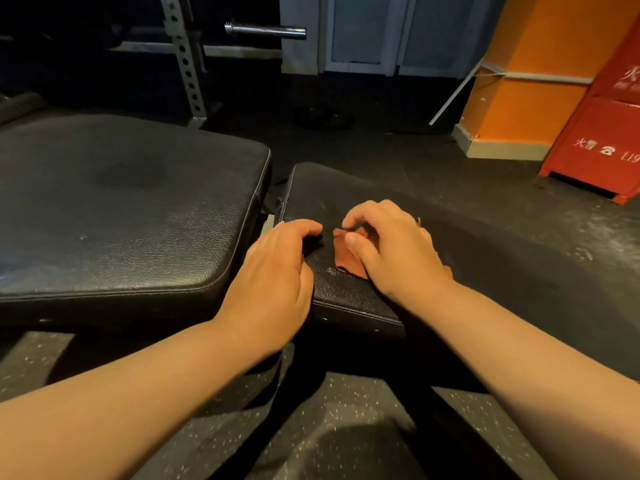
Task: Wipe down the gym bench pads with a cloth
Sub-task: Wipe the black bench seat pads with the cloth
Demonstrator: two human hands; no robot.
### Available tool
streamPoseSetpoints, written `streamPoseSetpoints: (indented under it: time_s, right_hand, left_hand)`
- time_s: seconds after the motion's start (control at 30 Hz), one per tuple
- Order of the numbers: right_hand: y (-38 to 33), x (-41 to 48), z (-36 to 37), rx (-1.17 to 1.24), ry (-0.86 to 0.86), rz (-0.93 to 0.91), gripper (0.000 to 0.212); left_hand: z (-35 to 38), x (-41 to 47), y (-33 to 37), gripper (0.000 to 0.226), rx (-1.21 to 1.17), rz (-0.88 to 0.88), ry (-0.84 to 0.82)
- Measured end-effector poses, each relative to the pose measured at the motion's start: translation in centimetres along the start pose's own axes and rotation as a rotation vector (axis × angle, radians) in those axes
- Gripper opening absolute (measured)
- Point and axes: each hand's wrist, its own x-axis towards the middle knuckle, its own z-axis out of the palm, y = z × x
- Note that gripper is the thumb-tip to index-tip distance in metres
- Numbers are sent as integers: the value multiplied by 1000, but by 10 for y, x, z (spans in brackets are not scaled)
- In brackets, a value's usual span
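Two black padded bench pads fill the middle: a wide pad (pixel 114 216) at the left and a narrower pad (pixel 502 258) at the right, with a gap between them. A small reddish-brown cloth (pixel 344 256) lies on the near left corner of the narrower pad. My right hand (pixel 391 247) sits on the cloth with curled fingers, thumb and fingertips pinching it. My left hand (pixel 277 282) rests over that pad's left edge beside the cloth, fingers bent, holding nothing that I can see.
A perforated steel rack upright (pixel 185 60) and a barbell end (pixel 266 30) stand behind the wide pad. An orange pillar (pixel 530 71) and a red fire cabinet (pixel 599 133) are at the right. Speckled dark rubber floor (pixel 346 427) lies below.
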Motion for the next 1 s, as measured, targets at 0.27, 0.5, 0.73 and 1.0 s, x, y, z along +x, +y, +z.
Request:
streamPoseSetpoints:
  time_s: [0.27,0.5,0.73,1.0]
  right_hand:
    - [2,-27,0,47,-108,-95,33]
    - [-21,-41,2,-145,-111,-2,30]
    - [29,-34,-20,-228,-114,277,26]
    - [24,-42,-8,-90,10,-62,38]
  left_hand:
    - [2,1,-4,42,-10,22,26]
    - [6,0,-3,43,-28,38,63]
    - [4,-2,-2,39,-68,-1,48]
    - [5,0,-2,40,-60,46,70]
